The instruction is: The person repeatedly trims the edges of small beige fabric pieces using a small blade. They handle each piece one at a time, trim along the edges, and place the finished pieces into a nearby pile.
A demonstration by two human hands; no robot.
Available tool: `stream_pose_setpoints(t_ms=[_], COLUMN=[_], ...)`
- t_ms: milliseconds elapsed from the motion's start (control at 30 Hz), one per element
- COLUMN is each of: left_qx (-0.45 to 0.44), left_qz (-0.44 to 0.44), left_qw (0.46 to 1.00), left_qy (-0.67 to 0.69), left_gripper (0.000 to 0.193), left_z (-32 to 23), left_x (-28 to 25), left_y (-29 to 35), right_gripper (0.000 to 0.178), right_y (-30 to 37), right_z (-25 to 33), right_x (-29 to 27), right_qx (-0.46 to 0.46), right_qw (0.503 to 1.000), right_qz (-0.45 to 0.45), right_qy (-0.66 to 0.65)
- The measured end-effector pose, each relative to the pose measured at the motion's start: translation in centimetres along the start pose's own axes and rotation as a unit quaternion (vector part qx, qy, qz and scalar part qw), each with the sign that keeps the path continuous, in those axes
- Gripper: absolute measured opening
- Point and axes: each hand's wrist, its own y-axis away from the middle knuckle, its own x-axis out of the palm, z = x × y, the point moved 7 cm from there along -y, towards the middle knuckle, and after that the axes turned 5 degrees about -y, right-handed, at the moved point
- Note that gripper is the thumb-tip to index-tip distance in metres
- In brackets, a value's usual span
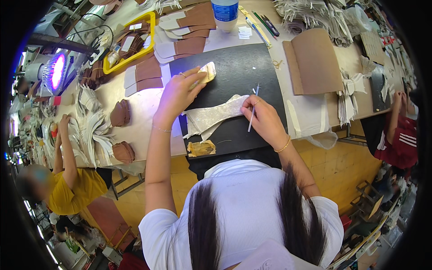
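Observation:
My left hand (179, 92) is closed round a small pale-yellow, tape-wrapped block (208, 72), which rests over the black mat (238, 58). What the block is made of does not show. Several pale, curved cut pieces (211, 116) lie overlapped on the mat, below and right of that hand. At their right end sits my right hand (265, 120), its fingers pinching a thin, clear-barrelled pen-like stick (250, 124) and touching the top piece. The stick points away from me, its narrow tip beyond the fingers. A worn patch of tan tape (201, 148) is stuck at the mat's near edge.
Brown and white pieces (191, 47) and a yellow tray (108, 65) stand at the back left. Beyond the mat is a blue-labelled bottle (225, 13); a brown folder (317, 63) lies right. A bright lamp (56, 72) and a yellow-shirted person (78, 189) are left.

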Motion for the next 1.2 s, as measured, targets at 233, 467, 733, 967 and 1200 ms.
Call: stream_pose_setpoints(t_ms=[233,467,733,967,1200], left_qx=[-0.031,0.073,0.069,0.087,0.089], left_qz=[-0.006,-0.012,-0.019,-0.023,-0.028], left_qw=[0.995,0.993,0.994,0.994,0.995], left_qy=[0.096,0.092,0.081,0.064,0.041], left_gripper=[0.028,0.023,0.018,0.020,0.020], left_z=[-2.7,-7.9,-8.4,-8.7,-8.9], left_x=[2.0,3.2,4.5,4.4,4.5], left_y=[1.4,4.1,3.8,3.8,4.0], right_gripper=[0.017,0.023,0.024,0.037,0.037], right_y=[0.4,0.4,0.4,0.6,0.4], right_z=[-1.2,-1.9,-1.4,-1.4,-1.2], right_x=[-2.8,-3.3,-3.2,-3.4,-4.1], right_qx=[0.051,0.027,0.030,0.042,-0.051], right_qw=[0.996,0.995,0.995,0.994,0.982], right_qz=[-0.077,-0.095,-0.090,-0.092,-0.168], right_qy=[-0.007,-0.008,-0.026,-0.052,-0.068])
